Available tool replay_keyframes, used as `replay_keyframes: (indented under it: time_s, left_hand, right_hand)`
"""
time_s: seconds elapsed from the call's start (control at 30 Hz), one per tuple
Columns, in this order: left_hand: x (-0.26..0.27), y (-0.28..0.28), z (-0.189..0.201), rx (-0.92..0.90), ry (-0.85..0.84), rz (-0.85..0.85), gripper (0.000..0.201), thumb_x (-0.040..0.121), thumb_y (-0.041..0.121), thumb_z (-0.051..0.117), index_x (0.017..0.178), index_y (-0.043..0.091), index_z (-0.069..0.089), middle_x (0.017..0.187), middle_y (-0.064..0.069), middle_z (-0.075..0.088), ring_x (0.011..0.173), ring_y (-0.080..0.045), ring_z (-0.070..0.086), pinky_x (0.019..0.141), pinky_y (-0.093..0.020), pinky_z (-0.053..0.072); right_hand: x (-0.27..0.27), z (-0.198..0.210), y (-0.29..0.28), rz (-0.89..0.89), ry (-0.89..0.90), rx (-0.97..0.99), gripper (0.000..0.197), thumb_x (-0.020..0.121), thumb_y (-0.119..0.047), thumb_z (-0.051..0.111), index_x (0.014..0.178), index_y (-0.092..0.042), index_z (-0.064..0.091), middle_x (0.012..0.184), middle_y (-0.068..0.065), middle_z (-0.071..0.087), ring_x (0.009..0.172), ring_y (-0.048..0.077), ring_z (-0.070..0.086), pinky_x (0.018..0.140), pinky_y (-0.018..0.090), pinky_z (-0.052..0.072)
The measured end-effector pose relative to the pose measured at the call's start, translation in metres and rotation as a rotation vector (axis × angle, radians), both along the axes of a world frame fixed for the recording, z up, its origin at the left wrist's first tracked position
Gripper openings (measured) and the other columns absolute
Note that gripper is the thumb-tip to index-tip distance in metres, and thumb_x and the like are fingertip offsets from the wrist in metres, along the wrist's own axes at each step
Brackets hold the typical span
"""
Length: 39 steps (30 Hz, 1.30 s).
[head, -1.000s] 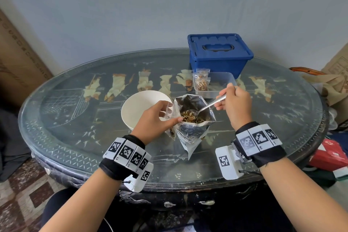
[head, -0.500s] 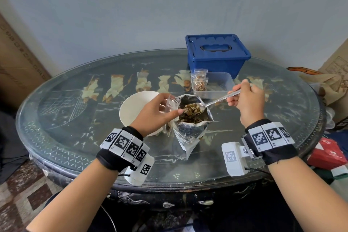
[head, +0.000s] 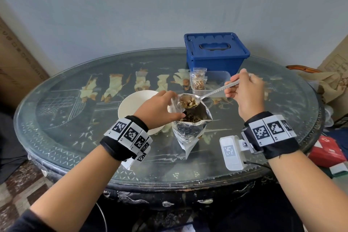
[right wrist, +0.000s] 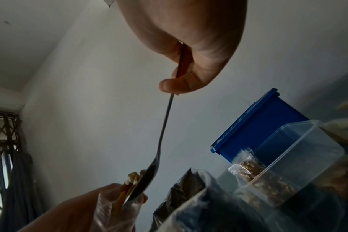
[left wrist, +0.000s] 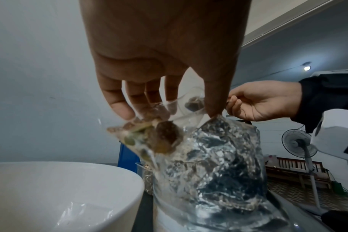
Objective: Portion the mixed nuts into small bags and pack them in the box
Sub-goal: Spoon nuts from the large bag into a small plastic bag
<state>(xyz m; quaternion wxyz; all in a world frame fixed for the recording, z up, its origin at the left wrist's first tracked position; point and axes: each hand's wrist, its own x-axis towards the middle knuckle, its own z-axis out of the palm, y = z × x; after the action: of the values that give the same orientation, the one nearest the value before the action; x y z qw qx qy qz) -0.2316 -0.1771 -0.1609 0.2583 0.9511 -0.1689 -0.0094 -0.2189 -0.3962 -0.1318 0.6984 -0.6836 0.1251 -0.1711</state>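
Spoon (head: pixel 211 94) heaped, my R hand (head: pixel 246 96) pinching handle; L hand (head: pixel 160 108) pinching bag (left wrist: pixel 159 138) mouth. Risk: mouth sags, nuts (head: pixel 188 102) spill.

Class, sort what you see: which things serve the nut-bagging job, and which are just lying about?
In use: spoon, small bag, foil pouch, clear tub, filled bag.
Lying about: white bowl, blue box, cardboard carton, fan.
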Motion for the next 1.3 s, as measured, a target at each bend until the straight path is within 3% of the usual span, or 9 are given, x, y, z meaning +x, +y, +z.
replay_keyframes:
  time_s: [0.43,0.6,0.7,0.77,0.87,1.0,1.13,1.2,1.3]
  left_hand:
    - [0.001,-0.006,-0.005,-0.018,0.000,-0.011,0.061,0.078,0.046,0.067,0.126,0.015,0.047,0.117,-0.002,0.052,0.091,-0.011,0.045,0.085,-0.025,0.042]
    - [-0.001,-0.007,-0.011,-0.149,-0.007,0.043,0.058,0.077,0.041,0.070,0.122,0.011,0.048,0.109,0.000,0.055,0.093,-0.010,0.049,0.077,-0.017,0.037]
    - [-0.006,-0.003,-0.017,-0.291,-0.009,0.106,0.048,0.077,0.035,0.072,0.113,0.011,0.051,0.099,0.000,0.059,0.089,-0.016,0.057,0.071,-0.018,0.041]
    - [-0.010,0.001,-0.024,-0.388,-0.012,0.160,0.047,0.076,0.035,0.073,0.111,0.012,0.052,0.098,0.000,0.063,0.090,-0.015,0.059,0.071,-0.014,0.043]
    - [-0.015,0.005,-0.033,-0.453,-0.023,0.237,0.042,0.076,0.036,0.072,0.106,0.014,0.053,0.097,0.003,0.062,0.090,-0.011,0.056,0.070,-0.002,0.038]
    - [-0.022,0.005,-0.041,-0.518,-0.021,0.280,0.035,0.078,0.033,0.071,0.102,0.015,0.054,0.096,0.004,0.062,0.091,-0.011,0.057,0.070,-0.001,0.038]
    - [-0.025,0.005,-0.044,-0.530,-0.026,0.291,0.040,0.078,0.035,0.070,0.107,0.012,0.054,0.103,0.002,0.062,0.094,-0.014,0.057,0.072,-0.006,0.040]
    - [-0.026,0.005,-0.044,-0.531,-0.038,0.295,0.040,0.078,0.035,0.070,0.107,0.013,0.054,0.104,0.001,0.062,0.094,-0.014,0.057,0.072,-0.008,0.039]
    - [-0.027,0.004,-0.041,-0.527,-0.063,0.305,0.039,0.078,0.034,0.070,0.107,0.014,0.053,0.102,0.002,0.060,0.093,-0.014,0.056,0.071,-0.011,0.040]
  right_hand:
    - [-0.006,0.011,0.030,0.114,-0.156,-0.292,0.037,0.100,-0.022,0.038,0.069,-0.013,0.055,0.057,0.005,0.059,0.042,0.011,0.057,0.043,0.023,0.050]
    - [-0.013,0.020,0.045,0.243,-0.327,-0.445,0.033,0.100,-0.019,0.040,0.075,-0.004,0.057,0.066,0.009,0.062,0.047,0.012,0.060,0.046,0.023,0.050]
    - [-0.016,0.023,0.052,0.281,-0.477,-0.591,0.032,0.099,-0.018,0.042,0.076,-0.002,0.059,0.063,0.001,0.060,0.051,0.010,0.062,0.046,0.020,0.049]
    - [-0.017,0.025,0.053,0.302,-0.543,-0.638,0.034,0.099,-0.019,0.042,0.076,0.000,0.060,0.061,-0.007,0.057,0.052,0.009,0.062,0.048,0.027,0.051]
    - [-0.018,0.028,0.053,0.308,-0.593,-0.606,0.036,0.098,-0.023,0.041,0.077,0.000,0.059,0.063,-0.003,0.059,0.051,0.009,0.062,0.050,0.035,0.052]
    - [-0.017,0.033,0.044,0.238,-0.600,-0.557,0.033,0.096,-0.031,0.036,0.079,-0.011,0.057,0.069,-0.008,0.061,0.052,0.006,0.062,0.049,0.028,0.052]
    - [-0.014,0.027,0.026,0.138,-0.528,-0.516,0.030,0.100,-0.024,0.037,0.079,-0.011,0.055,0.070,-0.008,0.060,0.050,0.007,0.061,0.050,0.033,0.053]
    - [-0.012,0.016,0.020,0.118,-0.489,-0.556,0.031,0.100,-0.022,0.037,0.078,-0.010,0.055,0.068,-0.004,0.060,0.051,0.007,0.060,0.053,0.034,0.053]
    - [-0.011,-0.005,0.017,0.178,-0.434,-0.699,0.033,0.099,-0.026,0.036,0.078,-0.011,0.057,0.065,0.004,0.061,0.061,0.018,0.063,0.060,0.035,0.053]
